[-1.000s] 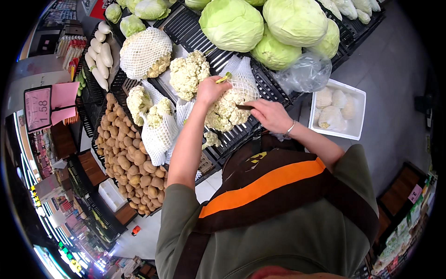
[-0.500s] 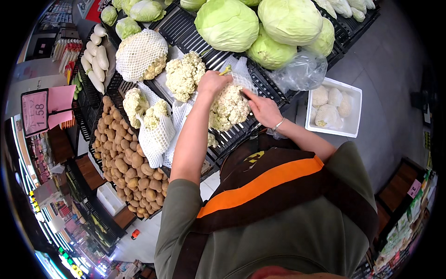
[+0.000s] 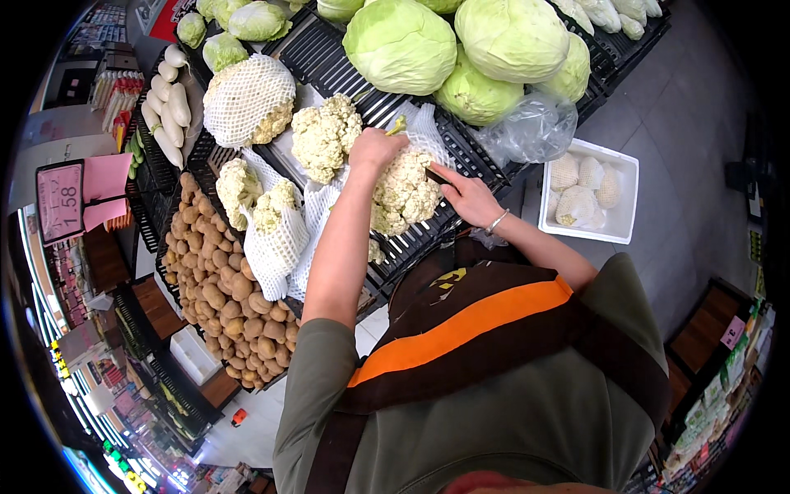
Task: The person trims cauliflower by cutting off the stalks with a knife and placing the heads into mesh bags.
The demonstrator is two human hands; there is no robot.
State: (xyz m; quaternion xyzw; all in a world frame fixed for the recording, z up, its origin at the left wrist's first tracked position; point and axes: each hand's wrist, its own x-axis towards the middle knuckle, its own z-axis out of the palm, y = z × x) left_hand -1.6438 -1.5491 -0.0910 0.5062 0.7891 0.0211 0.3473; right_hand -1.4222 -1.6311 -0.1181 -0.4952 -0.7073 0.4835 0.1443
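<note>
A cauliflower head (image 3: 405, 196) lies at the front of the black slatted rack, in front of me. My left hand (image 3: 377, 151) is closed at its upper left edge, beside a short green stem (image 3: 398, 125); the fingertips are hidden behind the hand. In my right hand (image 3: 471, 200) is a small dark-bladed knife (image 3: 437, 175), its blade against the cauliflower's right side. White foam netting (image 3: 424, 132) lies just beyond the cauliflower. A second bare cauliflower (image 3: 323, 142) sits to the left of my left hand.
Large green cabbages (image 3: 401, 45) and a clear plastic bag (image 3: 535, 130) lie at the far side. Potatoes (image 3: 222, 288) fill the left, near netted cauliflowers (image 3: 276, 251) and white radishes (image 3: 173, 107). A white foam box (image 3: 627, 202) holding netted cauliflowers stands at the right.
The knife in my right hand has shifted slightly at the cauliflower's right side, and more of its blade shows. My left hand stays nearly where it was.
</note>
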